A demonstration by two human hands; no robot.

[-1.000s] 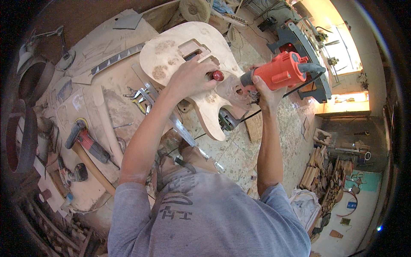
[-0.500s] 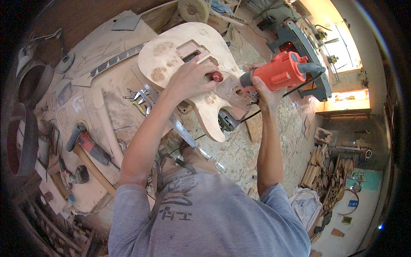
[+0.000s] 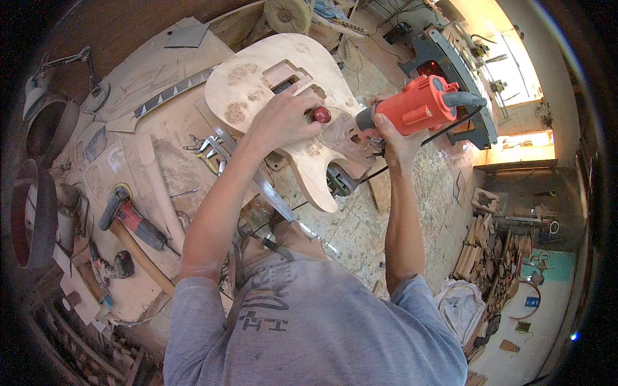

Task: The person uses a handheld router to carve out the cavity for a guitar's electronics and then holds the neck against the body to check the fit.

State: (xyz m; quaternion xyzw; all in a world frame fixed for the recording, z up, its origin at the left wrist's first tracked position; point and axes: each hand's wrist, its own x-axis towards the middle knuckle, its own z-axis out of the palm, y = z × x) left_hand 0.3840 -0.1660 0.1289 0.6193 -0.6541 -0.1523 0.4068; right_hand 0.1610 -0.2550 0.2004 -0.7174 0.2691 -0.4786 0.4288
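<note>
Dusty workshop clutter surrounded the job: a workbench (image 3: 187,119) coated with fine powder stretched off to the left, and a speckled tile floor (image 3: 360,235) showed below. An unfinished electric guitar body (image 3: 254,74), pale wood with darker burl-like patches and cut pickup cavities, lay flat in front of the worker, its pointed horn toward the person. Above its right-hand edge, the right hand (image 3: 400,140) was wrapped around a red handheld router (image 3: 418,110), while the left hand (image 3: 290,119) curled its fingers around a dark red ball knob (image 3: 322,115), which appeared to belong to the router's clear base plate (image 3: 344,138). Whether the bit touched the wood could not be seen.

With the heavy motor out past the rim, the router could tip if pressure on the knob slackened, gouging the face or chipping the edge. A black power cord (image 3: 473,116), looping past the right wrist, could snag and tug the tool off line. A steel ruler (image 3: 273,196) and a red-and-black power sander (image 3: 135,219) lay to the left.
</note>
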